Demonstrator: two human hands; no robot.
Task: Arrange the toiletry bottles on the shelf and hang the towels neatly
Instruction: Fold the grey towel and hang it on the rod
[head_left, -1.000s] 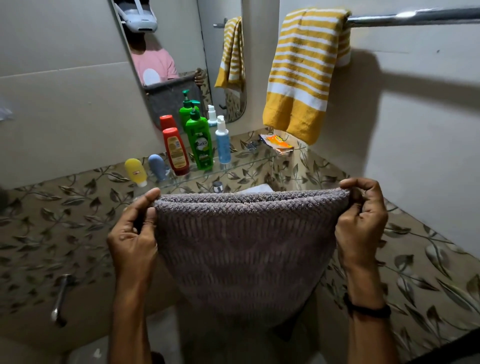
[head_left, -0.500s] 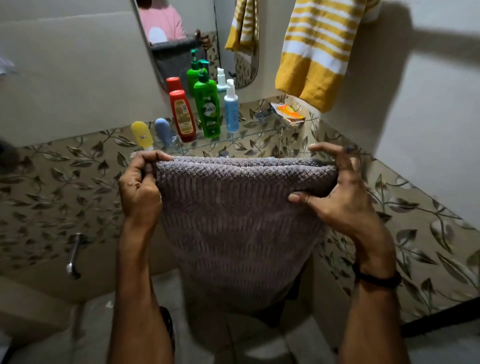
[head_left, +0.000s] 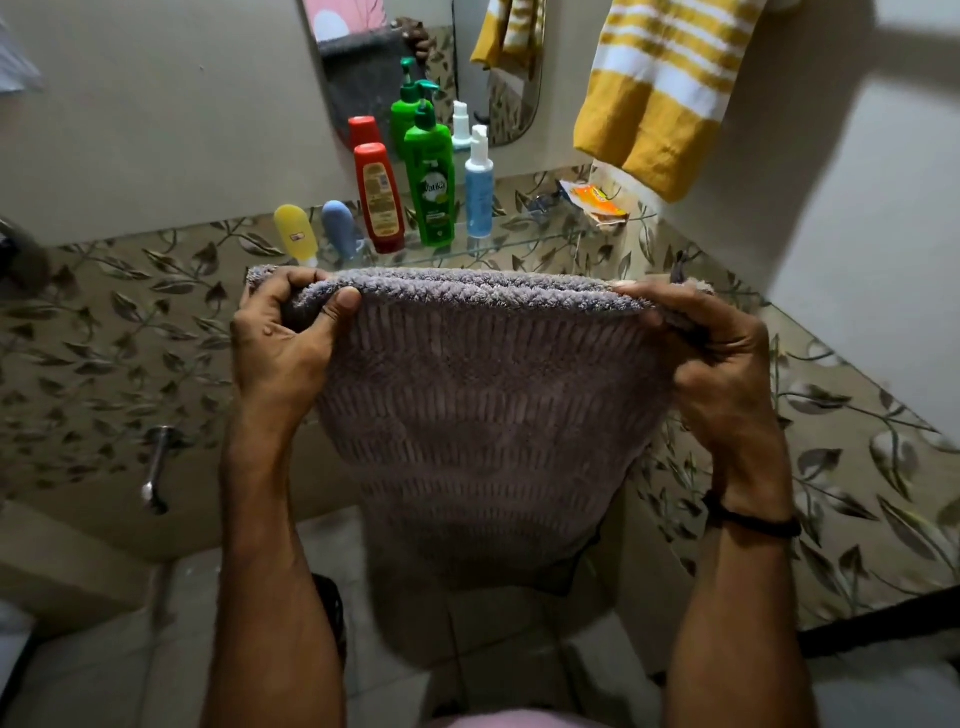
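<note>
Bottles line the glass shelf (head_left: 519, 244) beneath a yellow striped towel (head_left: 660, 93); left hand (head_left: 283, 338) and right hand (head_left: 722, 364) pinch a folded grey towel (head_left: 483, 415) by its top corners

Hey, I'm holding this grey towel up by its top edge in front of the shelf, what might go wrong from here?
1. The grey towel hangs just in front of the glass shelf; swinging it forward might knock over the upright green bottle or red bottle.
2. The left hand and right hand pinch only the folded top edge, so a layer may slip and unfold.
3. The yellow striped towel already hangs nearby; crowding may bunch both.
</note>
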